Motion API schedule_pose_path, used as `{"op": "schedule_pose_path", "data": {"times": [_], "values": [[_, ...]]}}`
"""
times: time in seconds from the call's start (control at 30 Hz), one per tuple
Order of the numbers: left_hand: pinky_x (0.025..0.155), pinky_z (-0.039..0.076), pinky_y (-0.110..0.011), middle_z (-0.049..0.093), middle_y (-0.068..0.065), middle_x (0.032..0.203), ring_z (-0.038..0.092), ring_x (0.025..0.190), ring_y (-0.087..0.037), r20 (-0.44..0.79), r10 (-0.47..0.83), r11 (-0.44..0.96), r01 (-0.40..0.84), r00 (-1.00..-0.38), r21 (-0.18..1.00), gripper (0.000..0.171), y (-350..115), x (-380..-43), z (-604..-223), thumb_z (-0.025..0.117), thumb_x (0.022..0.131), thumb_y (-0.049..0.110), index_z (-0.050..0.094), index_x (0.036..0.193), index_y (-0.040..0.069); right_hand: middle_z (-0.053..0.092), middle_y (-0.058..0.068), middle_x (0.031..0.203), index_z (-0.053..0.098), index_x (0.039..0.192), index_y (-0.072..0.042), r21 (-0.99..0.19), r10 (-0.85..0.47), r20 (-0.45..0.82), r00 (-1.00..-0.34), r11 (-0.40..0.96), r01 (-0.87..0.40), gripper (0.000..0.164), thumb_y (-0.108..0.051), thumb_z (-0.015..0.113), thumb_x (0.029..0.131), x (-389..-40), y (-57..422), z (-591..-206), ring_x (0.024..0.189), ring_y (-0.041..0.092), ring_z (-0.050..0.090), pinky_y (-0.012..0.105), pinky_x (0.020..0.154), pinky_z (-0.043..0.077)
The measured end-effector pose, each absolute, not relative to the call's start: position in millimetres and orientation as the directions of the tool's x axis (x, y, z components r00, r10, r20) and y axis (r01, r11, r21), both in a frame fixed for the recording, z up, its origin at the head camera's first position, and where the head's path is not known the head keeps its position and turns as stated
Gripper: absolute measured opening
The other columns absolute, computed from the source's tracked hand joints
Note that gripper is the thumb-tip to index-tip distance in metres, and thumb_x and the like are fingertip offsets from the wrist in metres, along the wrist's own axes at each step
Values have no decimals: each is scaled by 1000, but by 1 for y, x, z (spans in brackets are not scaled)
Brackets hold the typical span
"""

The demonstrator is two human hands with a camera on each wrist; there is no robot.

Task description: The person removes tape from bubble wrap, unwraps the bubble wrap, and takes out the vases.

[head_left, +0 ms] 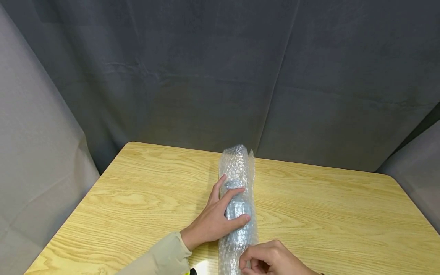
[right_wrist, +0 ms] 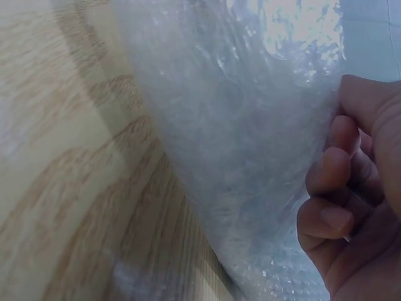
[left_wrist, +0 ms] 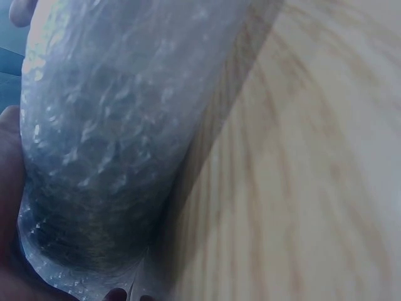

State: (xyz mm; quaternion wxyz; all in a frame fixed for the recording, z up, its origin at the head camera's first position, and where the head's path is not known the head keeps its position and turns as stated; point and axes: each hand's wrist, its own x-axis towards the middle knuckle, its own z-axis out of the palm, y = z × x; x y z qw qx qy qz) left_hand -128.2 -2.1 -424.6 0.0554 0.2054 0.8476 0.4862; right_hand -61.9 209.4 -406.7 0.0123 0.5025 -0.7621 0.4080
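Observation:
A long roll of clear bubble wrap (head_left: 237,162) lies lengthwise on the table, wound around a pale bluish, bottle-like thing (head_left: 237,208) whose details the layers blur. My left hand (head_left: 216,219) rests on the roll from the left, fingers spread and thumb lying across the top. At the near end, my right hand (head_left: 271,258) pinches the wrap's right edge, its other fingers curled. In the right wrist view the bubble wrap (right_wrist: 232,125) reaches up to the fingertips at its edge. The left wrist view shows the wrapped bulge (left_wrist: 106,144) close up, standing on the wood.
The wood-grain table (head_left: 144,183) extends to both sides of the roll. A dark grey curtain (head_left: 206,76) hangs behind it, with lighter cloth (head_left: 34,133) at the left. A small black and yellow item (head_left: 191,271) shows at the bottom edge beside the left sleeve.

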Motion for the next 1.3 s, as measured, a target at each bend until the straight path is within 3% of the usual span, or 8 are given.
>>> {"op": "schedule_pose_path", "data": {"times": [0.33, 1.3], "values": [[113, 41, -68, -14, 9, 175, 15, 161, -41, 97, 410, 432, 287, -907, 855, 65, -3, -129, -424, 64, 93, 66, 42, 151, 49, 57, -2, 60, 67, 96, -21, -633, -758, 432, -490, 132, -762, 28, 6, 69, 92, -63, 209, -406, 68, -20, 35, -1, 52, 38], [112, 41, -68, -14, 10, 175, 20, 159, -43, 104, 399, 443, 291, -911, 848, 66, -2, -128, -425, 64, 91, 68, 42, 151, 51, 57, 1, 58, 69, 96, -19, -696, -774, 399, -492, 93, -712, 15, -4, 73, 94, -62, 210, -407, 68, -21, 36, 1, 50, 38]]}}
